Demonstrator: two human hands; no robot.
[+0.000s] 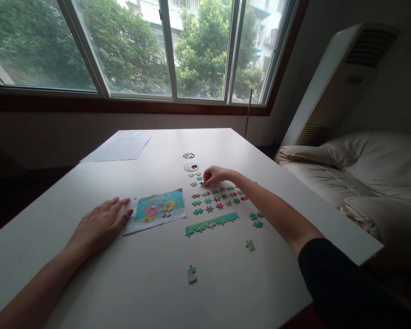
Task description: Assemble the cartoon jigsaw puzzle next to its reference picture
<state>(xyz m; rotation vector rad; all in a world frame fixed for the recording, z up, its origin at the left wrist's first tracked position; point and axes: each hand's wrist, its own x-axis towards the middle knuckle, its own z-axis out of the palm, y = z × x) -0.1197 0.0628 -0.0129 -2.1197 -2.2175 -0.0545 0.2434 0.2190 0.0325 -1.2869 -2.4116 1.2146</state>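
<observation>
My left hand lies flat on the table, its fingertips at the left edge of a reference picture with cartoon figures. Over at the far rows of loose jigsaw pieces, my right hand is closed, fingertips pinched on a small green puzzle piece. Loose pieces in green, pink and yellow lie in rough rows below that hand. Nearer to me is a joined strip of puzzle, green with a straight upper edge. Two paler pieces lie apart: one piece right of the strip, another piece closest to me.
Two round items, a disc and a ring-like disc, lie beyond the pieces. Paper sheets rest at the table's far left. The white table ends near a cream sofa on the right; windows stand behind.
</observation>
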